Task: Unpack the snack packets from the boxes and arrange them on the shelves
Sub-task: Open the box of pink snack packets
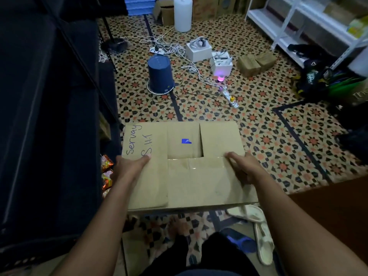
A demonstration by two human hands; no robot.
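I'm looking down in dim light at a patterned tile floor (pixel 258 120) strewn with white cables (pixel 179 50), a dark shelving unit (pixel 49 116) at left and white metal shelves (pixel 288 22) at far right.

You have on the tiled floor: blue bucket (pixel 160 75) upturned, white jug (pixel 182 13), power strip (pixel 231 96), tangled cables (pixel 179 50), sandal (pixel 263 240)

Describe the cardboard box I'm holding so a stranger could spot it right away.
Start at the patterned tile floor; near the bottom centre, both hands hold a flat brown cardboard box with its flaps folded shut. Unlike the small boxes farther back, it bears blue handwriting on the left and a blue sticker.
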